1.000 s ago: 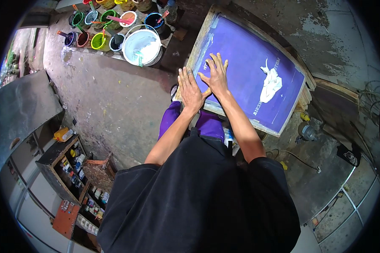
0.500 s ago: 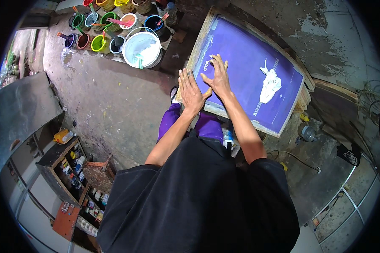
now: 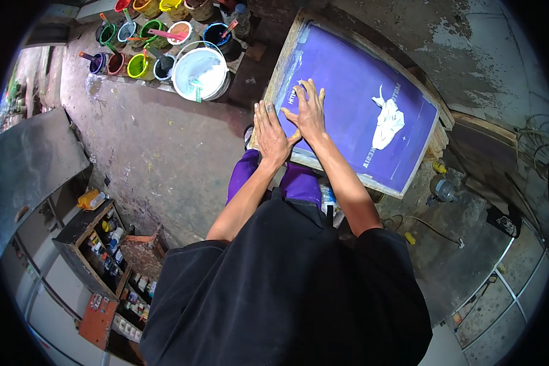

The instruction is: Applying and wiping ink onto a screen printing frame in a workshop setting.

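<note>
At the near left corner of a purple panel (image 3: 348, 79) set in a worn wooden frame (image 3: 287, 52), both of the person's hands are placed palm down. The left hand (image 3: 271, 133) is flat, its fingers straight and narrowly spaced, pointing away from the body along the left rail; its thumb extends toward the right hand. The right hand (image 3: 312, 116) is spread wider over the purple surface, fingers slightly bent, thumb stretched out to the left. Dark staining is visible on the left fingers. How firmly either palm bears on the panel cannot be determined from above. The panel lies ahead and to the right of the person, tilted in view, with a white figure (image 3: 389, 125) on its right-hand part and pale lettering beside that figure and again near the right fingertips. Beyond the left rail, well apart from the hands, a white bucket (image 3: 221, 90) with a raised handle stands at the end of rows of paint pots (image 3: 139, 72) in several colours, many with sticks or spatulas in them. To the right of the panel, on the floor side, a clear bottle (image 3: 445, 190) is noted, with a black cloth (image 3: 503, 224) farther out. At lower left stands a cabinet (image 3: 73, 226) of small containers, a yellow container (image 3: 90, 199) resting on its top.
</note>
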Tool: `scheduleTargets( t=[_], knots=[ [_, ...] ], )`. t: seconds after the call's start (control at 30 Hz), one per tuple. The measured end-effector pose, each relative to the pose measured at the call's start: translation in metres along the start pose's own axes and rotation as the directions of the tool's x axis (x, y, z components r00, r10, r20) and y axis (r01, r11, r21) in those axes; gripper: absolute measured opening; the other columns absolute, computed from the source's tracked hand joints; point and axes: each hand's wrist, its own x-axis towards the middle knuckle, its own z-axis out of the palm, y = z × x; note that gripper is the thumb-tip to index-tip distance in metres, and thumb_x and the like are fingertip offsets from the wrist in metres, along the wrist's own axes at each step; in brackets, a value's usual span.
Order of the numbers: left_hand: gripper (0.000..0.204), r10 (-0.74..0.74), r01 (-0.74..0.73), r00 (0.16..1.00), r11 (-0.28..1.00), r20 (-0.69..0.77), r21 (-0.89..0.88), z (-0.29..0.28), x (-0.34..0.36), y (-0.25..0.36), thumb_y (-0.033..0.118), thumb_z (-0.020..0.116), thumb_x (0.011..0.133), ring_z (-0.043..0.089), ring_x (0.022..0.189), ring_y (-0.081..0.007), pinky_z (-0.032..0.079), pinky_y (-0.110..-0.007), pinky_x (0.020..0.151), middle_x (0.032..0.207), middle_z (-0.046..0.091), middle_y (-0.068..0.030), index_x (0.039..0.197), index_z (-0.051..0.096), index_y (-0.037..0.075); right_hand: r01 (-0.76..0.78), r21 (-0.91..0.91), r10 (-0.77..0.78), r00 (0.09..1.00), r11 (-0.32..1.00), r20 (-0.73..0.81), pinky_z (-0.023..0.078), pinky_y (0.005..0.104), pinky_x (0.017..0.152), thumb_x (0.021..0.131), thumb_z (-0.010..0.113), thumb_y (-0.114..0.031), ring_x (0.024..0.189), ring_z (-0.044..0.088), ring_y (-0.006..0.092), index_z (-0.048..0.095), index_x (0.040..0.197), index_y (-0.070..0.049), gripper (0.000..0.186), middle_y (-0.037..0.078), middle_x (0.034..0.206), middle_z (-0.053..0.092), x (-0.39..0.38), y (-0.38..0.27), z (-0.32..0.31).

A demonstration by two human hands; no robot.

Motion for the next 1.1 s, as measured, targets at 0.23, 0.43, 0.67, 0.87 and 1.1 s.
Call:
scheduleTargets(
  t=[0.23,0.43,0.67,0.87,1.1],
  knots=[
    [0.116,0.039,-0.04,0.997,0.999,-0.073,-0.015,0.001,0.001,0.001,0.043,0.092,0.067,0.029,0.151,-0.048,0.027,-0.053,0.123,0.161,0.03,-0.0326,0.151,0.033,-0.011,0.021,-0.072,-0.022,1.0,0.997,-0.012,0.023,0.0708,0.118,0.079,0.086,-0.028,0.148,0.035,0.0451,0.057,0.134,-0.006,0.067,0.023,0.149,0.044,0.002,0.003,0.002],
    [0.114,0.024,-0.022,0.998,0.999,-0.054,0.036,0.0,0.0,0.0,0.046,0.09,0.068,0.03,0.15,-0.0468,0.027,-0.053,0.122,0.159,0.034,-0.0318,0.151,0.035,-0.01,0.005,0.035,-0.007,0.999,0.999,0.048,0.023,0.0724,0.117,0.079,0.086,-0.03,0.149,0.032,0.0452,0.058,0.134,-0.006,0.066,0.024,0.15,0.043,0.004,0.003,-0.005],
    [0.111,0.031,-0.03,0.998,0.999,-0.063,0.018,0.003,0.001,0.001,0.044,0.09,0.069,0.031,0.15,-0.0469,0.027,-0.054,0.122,0.158,0.034,-0.0325,0.15,0.036,-0.01,-0.008,0.0,0.008,0.997,1.0,0.075,0.022,0.0729,0.117,0.08,0.086,-0.029,0.15,0.03,0.0461,0.057,0.135,-0.005,0.066,0.025,0.151,0.042,0.006,0.001,-0.006],
    [0.11,0.056,-0.054,0.995,0.998,-0.079,0.032,0.005,0.001,-0.003,0.044,0.09,0.069,0.032,0.149,-0.0474,0.028,-0.054,0.122,0.158,0.035,-0.0328,0.149,0.037,-0.01,0.001,-0.017,0.0,0.996,1.0,0.089,0.021,0.0732,0.118,0.08,0.085,-0.027,0.15,0.029,0.0464,0.057,0.136,-0.006,0.066,0.026,0.152,0.04,0.006,-0.002,-0.006],
    [0.112,0.055,-0.056,0.996,0.998,-0.071,-0.004,0.003,0.001,-0.003,0.04,0.093,0.067,0.029,0.15,-0.0498,0.027,-0.055,0.123,0.159,0.031,-0.034,0.147,0.036,-0.012,0.0,-0.039,0.004,0.997,0.999,0.083,0.021,0.0735,0.117,0.081,0.084,-0.027,0.15,0.028,0.0465,0.058,0.135,-0.006,0.063,0.026,0.153,0.039,0.006,-0.004,-0.005]
  ],
)
